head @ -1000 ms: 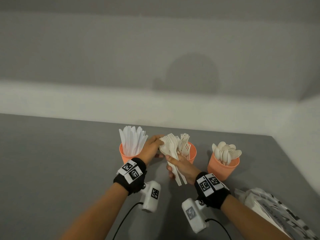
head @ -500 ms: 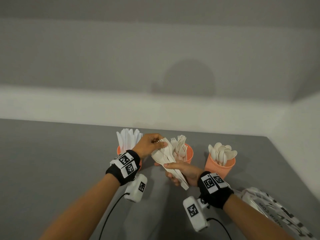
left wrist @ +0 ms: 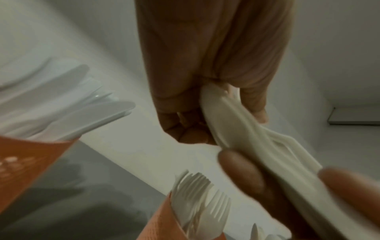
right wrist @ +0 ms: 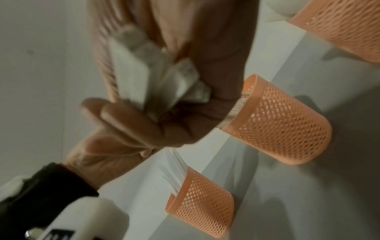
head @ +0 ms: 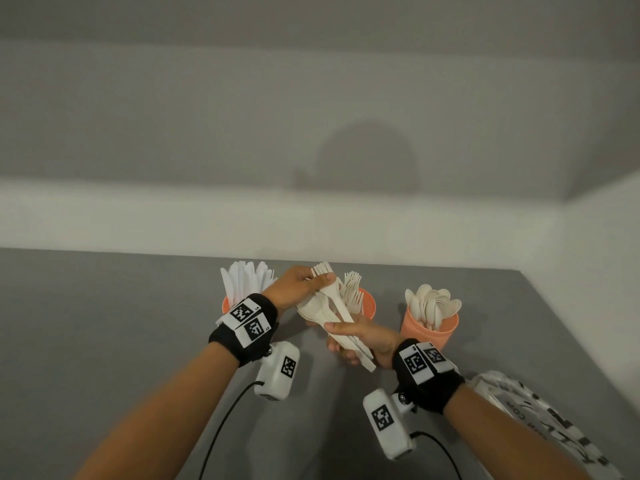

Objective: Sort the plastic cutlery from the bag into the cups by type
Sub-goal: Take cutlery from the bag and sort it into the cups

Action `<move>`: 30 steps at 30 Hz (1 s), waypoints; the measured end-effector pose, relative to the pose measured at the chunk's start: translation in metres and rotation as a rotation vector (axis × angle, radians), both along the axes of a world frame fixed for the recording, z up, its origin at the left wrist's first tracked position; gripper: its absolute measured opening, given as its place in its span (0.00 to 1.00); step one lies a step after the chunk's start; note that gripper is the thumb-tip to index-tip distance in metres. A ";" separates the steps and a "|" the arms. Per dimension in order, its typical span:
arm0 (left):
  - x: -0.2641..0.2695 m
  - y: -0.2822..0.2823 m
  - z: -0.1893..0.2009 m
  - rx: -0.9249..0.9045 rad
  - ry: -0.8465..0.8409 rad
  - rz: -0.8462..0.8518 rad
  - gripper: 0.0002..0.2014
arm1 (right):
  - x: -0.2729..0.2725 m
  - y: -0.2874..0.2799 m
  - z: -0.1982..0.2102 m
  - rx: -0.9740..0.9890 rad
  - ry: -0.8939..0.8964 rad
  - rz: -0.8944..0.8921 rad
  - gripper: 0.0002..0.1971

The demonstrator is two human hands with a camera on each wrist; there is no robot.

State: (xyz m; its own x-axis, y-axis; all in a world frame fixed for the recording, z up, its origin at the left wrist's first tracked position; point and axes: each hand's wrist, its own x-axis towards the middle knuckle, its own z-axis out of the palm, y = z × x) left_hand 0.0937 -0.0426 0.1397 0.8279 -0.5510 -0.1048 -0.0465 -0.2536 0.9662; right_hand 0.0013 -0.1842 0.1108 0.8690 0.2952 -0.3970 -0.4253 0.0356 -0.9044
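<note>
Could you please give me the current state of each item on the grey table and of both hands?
Left orange mesh cup: upright, holding white knives.
Middle orange mesh cup: upright, holding forks.
Right orange mesh cup: upright, holding spoons.
Printed plastic bag: lying crumpled.
Left hand: pinching one fork.
Right hand: gripping mixed cutlery bundle.

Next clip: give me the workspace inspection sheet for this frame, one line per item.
Surface: grey table, matte.
Job's things: three orange mesh cups in a row; knife cup on the left, fork cup in the middle, spoon cup on the right; printed bag lying at the right edge.
Clutter: nothing seen.
Grippers: right hand holds a bundle of cutlery; left hand pinches a fork from it.
Cables: black cable from each wrist camera.
Surroundings: pale wall.
</note>
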 end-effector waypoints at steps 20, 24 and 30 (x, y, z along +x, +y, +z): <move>-0.006 -0.035 0.044 -0.438 0.017 0.160 0.08 | -0.029 -0.023 0.015 -0.007 -0.087 -0.049 0.15; 0.007 -0.041 0.063 -0.734 0.224 0.382 0.11 | -0.046 -0.034 0.007 -0.001 -0.049 -0.104 0.16; 0.011 -0.034 0.054 -0.496 0.205 0.288 0.04 | -0.064 -0.058 0.008 0.132 -0.029 -0.177 0.17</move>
